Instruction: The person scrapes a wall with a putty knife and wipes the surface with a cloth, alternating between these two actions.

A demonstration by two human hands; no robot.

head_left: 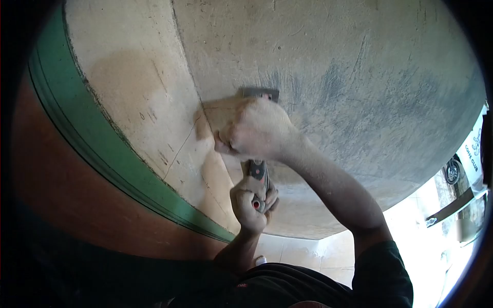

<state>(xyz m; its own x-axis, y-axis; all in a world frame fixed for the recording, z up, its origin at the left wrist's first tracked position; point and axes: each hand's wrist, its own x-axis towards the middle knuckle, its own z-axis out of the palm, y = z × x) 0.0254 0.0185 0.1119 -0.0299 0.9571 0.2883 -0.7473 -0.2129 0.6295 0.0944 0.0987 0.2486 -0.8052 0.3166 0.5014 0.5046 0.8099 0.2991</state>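
A scraper [257, 170] with a dark handle and red accents is held up against a grey, scuffed wall [359, 102]. Its flat dark blade [261, 93] lies against the wall surface. My left hand [250, 204] is wrapped round the lower end of the handle, whose hollow butt end shows. Higher up, my right hand [262, 128] is closed over the scraper just below the blade and hides that part. Dark streaks mark the wall above and to the right of the blade.
Left of a vertical corner line is a paler, cracked wall section [138, 102], edged by a green painted band [102, 149]. A tiled floor [292, 251] lies below. At far right, a motorcycle wheel [452, 171] and a lettered banner [471, 151] show outside.
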